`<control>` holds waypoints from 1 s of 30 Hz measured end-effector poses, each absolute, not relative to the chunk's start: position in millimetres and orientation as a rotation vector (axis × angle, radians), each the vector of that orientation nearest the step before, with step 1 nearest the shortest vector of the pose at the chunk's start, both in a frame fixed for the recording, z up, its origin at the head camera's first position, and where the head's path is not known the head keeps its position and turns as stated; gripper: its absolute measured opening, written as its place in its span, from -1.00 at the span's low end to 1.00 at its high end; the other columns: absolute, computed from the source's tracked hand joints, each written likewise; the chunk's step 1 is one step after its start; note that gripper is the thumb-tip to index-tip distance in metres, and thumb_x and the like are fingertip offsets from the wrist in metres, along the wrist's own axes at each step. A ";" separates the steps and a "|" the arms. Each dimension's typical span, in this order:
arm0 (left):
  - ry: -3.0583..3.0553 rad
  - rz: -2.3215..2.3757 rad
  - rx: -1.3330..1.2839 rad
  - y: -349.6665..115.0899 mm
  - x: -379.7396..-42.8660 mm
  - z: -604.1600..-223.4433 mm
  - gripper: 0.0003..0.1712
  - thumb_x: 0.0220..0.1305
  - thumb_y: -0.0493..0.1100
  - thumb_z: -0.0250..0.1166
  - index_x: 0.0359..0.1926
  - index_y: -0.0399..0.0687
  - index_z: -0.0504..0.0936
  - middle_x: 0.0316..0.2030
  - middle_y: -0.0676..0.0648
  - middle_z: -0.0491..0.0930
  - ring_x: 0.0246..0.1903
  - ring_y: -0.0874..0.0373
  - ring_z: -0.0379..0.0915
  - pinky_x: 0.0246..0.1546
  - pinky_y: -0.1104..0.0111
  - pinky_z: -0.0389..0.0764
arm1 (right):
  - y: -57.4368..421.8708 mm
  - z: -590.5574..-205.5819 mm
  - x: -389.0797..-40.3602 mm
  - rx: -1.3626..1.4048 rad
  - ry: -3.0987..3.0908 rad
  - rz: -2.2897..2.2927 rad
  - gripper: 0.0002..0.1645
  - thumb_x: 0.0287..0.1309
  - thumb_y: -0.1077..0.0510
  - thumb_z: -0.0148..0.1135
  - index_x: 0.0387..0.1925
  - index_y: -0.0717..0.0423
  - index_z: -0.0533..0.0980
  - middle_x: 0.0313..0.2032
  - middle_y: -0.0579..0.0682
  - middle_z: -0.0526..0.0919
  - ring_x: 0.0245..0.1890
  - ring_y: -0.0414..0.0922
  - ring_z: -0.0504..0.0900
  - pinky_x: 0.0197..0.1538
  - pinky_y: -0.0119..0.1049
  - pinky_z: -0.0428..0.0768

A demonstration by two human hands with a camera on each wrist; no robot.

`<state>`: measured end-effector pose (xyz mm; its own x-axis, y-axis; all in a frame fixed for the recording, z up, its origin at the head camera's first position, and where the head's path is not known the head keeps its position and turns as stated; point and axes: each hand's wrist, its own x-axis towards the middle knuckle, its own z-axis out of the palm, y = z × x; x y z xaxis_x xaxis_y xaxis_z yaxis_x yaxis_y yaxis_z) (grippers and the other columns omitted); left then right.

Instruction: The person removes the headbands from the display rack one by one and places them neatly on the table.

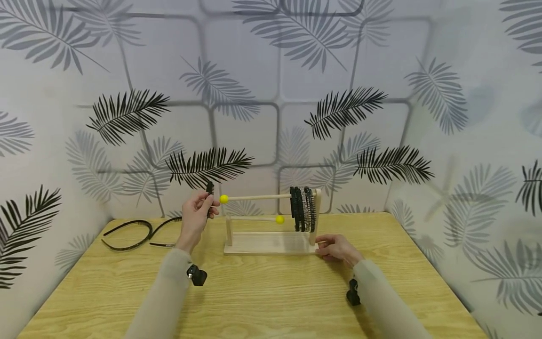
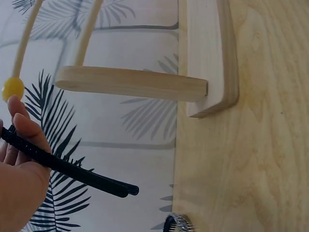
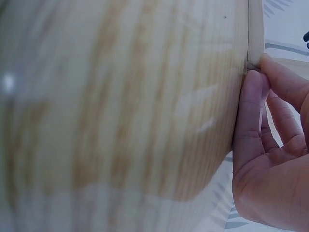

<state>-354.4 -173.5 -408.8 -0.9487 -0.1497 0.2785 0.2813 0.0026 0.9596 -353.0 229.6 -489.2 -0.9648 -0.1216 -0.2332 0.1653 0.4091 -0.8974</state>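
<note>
My left hand (image 1: 196, 216) holds a black toothed headband (image 1: 210, 188) upright beside the yellow ball (image 1: 224, 199) that caps the upper rod of a wooden stand (image 1: 271, 243). In the left wrist view, the ends of this headband (image 2: 82, 174) point away from the fingers, apart from the stand's upright (image 2: 130, 83). Several headbands (image 1: 301, 209), black and glittery, hang at the right end of the upper rod. My right hand (image 1: 338, 249) pinches the right end of the stand's base between thumb and fingers, low at the table.
Two dark headbands lie on the table's left side, one loop (image 1: 151, 229) in full view and another (image 1: 163, 244) partly behind the left arm. A lower rod ends in a second yellow ball (image 1: 280, 220). The wood-grain table (image 1: 275, 292) meets a leaf-patterned wall (image 1: 250, 127) behind.
</note>
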 end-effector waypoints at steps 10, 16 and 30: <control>-2.378 -1.855 -0.127 -186.7 -358.1 -454.1 -0.56 0.50 -0.13 0.09 0.24 -0.33 0.43 -0.18 -0.26 0.70 -0.44 0.22 0.62 -0.36 0.31 0.62 | 227.2 -492.4 -349.1 0.047 2.397 -1.582 -0.50 0.19 0.31 0.32 0.18 0.25 0.50 -0.17 0.06 0.63 -0.34 -0.21 0.63 -0.25 -0.32 0.67; -2.495 -1.772 -0.190 -191.4 -360.6 -461.4 -0.56 0.48 -0.18 0.11 0.24 -0.36 0.44 -0.12 -0.39 0.67 -0.40 0.09 0.68 -0.28 0.18 0.68 | 228.9 -489.0 -352.3 0.047 2.393 -1.589 -0.51 0.20 0.30 0.31 0.18 0.23 0.50 -0.18 0.04 0.63 -0.35 -0.21 0.63 -0.27 -0.33 0.66; -2.765 -1.602 -0.246 -174.1 -382.0 -476.4 -0.58 0.31 -0.48 0.09 0.18 -0.47 0.50 0.01 -0.39 0.61 -0.10 -0.07 0.62 -0.14 0.19 0.68 | 229.9 -485.2 -350.0 0.068 2.382 -1.570 -0.47 0.18 0.28 0.33 0.20 0.22 0.49 -0.14 0.06 0.62 -0.31 -0.20 0.62 -0.25 -0.32 0.66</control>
